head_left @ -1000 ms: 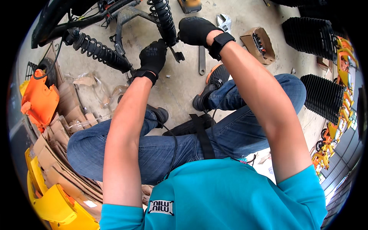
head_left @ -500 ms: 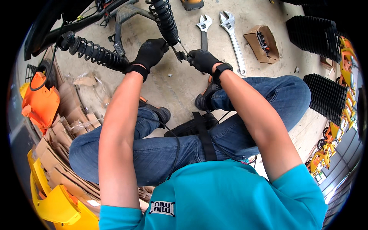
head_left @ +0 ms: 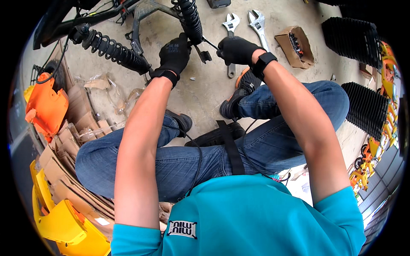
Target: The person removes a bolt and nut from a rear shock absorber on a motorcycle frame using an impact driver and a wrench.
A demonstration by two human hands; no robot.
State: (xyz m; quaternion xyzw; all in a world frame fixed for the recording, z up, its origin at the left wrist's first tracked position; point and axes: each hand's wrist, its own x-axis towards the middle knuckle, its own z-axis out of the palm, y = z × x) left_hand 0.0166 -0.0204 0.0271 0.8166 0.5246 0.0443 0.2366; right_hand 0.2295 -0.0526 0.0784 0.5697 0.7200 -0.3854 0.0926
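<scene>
My black-gloved left hand (head_left: 175,54) is closed at the lower end of a black coil-spring shock (head_left: 189,19), beside a hanging bracket (head_left: 204,54); what its fingers grip is hidden. My gloved right hand (head_left: 237,51) is closed on a thin metal rod (head_left: 210,42) that reaches to the shock's bottom end. A second shock (head_left: 111,53) angles down to the left under the black frame (head_left: 143,9). Two adjustable wrenches (head_left: 231,24) (head_left: 258,25) lie on the concrete floor behind my right hand, partly hidden by it.
A cardboard box of parts (head_left: 294,49) sits at right, near black ribbed stacks (head_left: 350,40) and rows of yellow parts (head_left: 386,72). Flattened cardboard (head_left: 79,106), orange panels (head_left: 47,102) and yellow panels (head_left: 68,226) lie at left. My bent legs (head_left: 213,158) cross the lower view.
Over the last second my right hand has moved down from the shock, then slightly up and right with the rod. My left hand stays near the shock's lower end, shifting slightly.
</scene>
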